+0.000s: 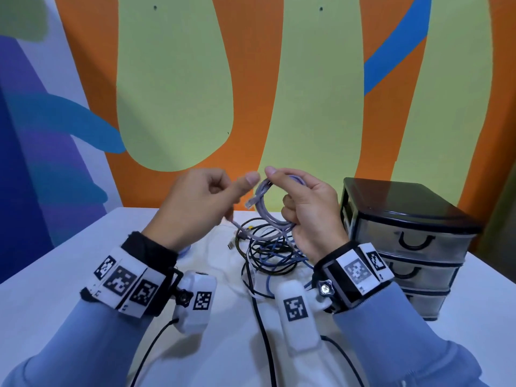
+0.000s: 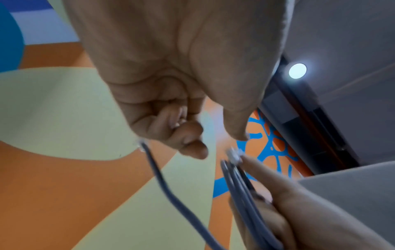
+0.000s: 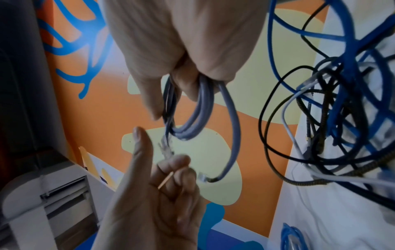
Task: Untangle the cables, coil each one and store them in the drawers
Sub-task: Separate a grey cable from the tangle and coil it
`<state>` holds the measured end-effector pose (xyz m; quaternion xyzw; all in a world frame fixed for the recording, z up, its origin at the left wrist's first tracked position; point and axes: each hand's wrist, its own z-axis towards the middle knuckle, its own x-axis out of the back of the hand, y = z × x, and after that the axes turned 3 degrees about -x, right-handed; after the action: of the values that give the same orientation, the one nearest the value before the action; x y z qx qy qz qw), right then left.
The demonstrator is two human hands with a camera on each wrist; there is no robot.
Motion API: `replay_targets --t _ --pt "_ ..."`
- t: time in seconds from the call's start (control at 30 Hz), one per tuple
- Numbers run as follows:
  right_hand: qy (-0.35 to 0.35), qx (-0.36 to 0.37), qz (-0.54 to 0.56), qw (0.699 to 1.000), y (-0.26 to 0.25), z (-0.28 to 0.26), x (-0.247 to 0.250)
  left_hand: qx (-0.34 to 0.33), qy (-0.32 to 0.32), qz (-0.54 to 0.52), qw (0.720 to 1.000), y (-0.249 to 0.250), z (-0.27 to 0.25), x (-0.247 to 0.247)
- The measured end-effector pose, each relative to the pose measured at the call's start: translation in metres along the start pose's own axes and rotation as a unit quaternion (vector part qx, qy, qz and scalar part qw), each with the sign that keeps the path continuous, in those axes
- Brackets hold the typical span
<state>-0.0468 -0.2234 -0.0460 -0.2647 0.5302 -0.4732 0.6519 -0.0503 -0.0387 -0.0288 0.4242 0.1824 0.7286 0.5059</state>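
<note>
My right hand [image 1: 298, 202] grips a coil of lilac-grey cable [image 1: 268, 216] above the table, thumb on top, fingers curled through the loops. A clear plug [image 1: 249, 203] hangs from the coil. The coil's free tail [image 1: 243, 231] runs left into my left hand [image 1: 220, 191], whose curled fingers hold its end while the thumb sticks out. In the left wrist view the tail [image 2: 162, 182] leaves the curled fingers [image 2: 181, 135]. The right wrist view shows the coil [image 3: 192, 118] under my right hand [image 3: 171, 59]. A tangle of black, blue and braided cables [image 1: 268, 252] lies below on the table.
A black drawer unit [image 1: 405, 238] with three translucent drawers, all closed, stands right of my right hand. The tangle lies on a white cloth [image 1: 220, 247]. A blue coil [image 3: 292, 236] lies on the table, partly hidden by my left wrist in the head view. A painted wall rises behind.
</note>
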Motion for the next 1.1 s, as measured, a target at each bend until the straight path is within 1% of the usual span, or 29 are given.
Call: replay_targets --t 0.07,0.13,0.2,0.23,0.3,0.37,0.47,0.53,0.6,0.67,0.73,0.8,0.9,1.0,1.1 --pt "0.038 0.012 0.040 0.998 -0.002 0.003 0.004 0.076 -0.036 0.005 0.996 -0.002 0.001 0.005" --pt "0.055 0.021 0.077 0.995 -0.005 0.006 0.007 0.142 -0.093 0.008 0.985 -0.005 0.001 0.006" --pt "0.049 0.017 0.091 0.994 -0.007 0.006 0.008 0.186 -0.127 -0.051 0.973 -0.007 0.000 0.001" --pt "0.041 0.011 0.089 0.995 -0.007 0.005 0.007 0.197 -0.125 -0.102 0.967 -0.008 0.000 -0.002" --pt "0.017 -0.006 0.073 0.997 -0.007 0.003 0.005 0.192 -0.092 -0.205 0.955 -0.011 0.003 -0.006" --pt "-0.009 -0.028 0.060 0.998 -0.006 0.002 0.004 0.173 -0.048 -0.290 0.940 -0.012 0.005 -0.008" --pt "-0.041 -0.040 0.013 0.998 -0.006 0.001 0.004 0.113 -0.013 -0.356 0.928 -0.011 0.007 -0.007" --pt "-0.054 -0.027 -0.044 0.997 -0.004 0.001 0.004 0.073 -0.001 -0.367 0.927 -0.006 0.005 -0.006" --pt "-0.060 -0.009 -0.089 0.994 -0.003 0.000 0.004 0.039 -0.002 -0.350 0.936 -0.005 0.003 -0.007" --pt "-0.066 0.009 -0.126 0.990 -0.003 -0.001 0.003 0.007 -0.020 -0.315 0.949 -0.006 0.001 -0.006" --pt "-0.071 0.005 -0.145 0.987 -0.004 -0.002 0.003 -0.011 -0.051 -0.284 0.958 -0.007 -0.001 -0.003" --pt "-0.079 -0.020 -0.137 0.987 -0.006 -0.002 0.003 0.001 -0.089 -0.269 0.959 -0.006 -0.001 -0.003" --pt "-0.106 -0.054 -0.120 0.986 -0.009 -0.003 0.002 0.038 -0.135 -0.284 0.949 -0.004 -0.004 -0.006" --pt "-0.111 -0.066 -0.063 0.990 -0.010 -0.003 0.001 0.048 -0.114 -0.311 0.942 -0.005 -0.003 -0.006" --pt "-0.113 -0.069 0.005 0.991 -0.010 -0.005 -0.002 0.057 -0.109 -0.362 0.924 -0.006 0.000 -0.005"
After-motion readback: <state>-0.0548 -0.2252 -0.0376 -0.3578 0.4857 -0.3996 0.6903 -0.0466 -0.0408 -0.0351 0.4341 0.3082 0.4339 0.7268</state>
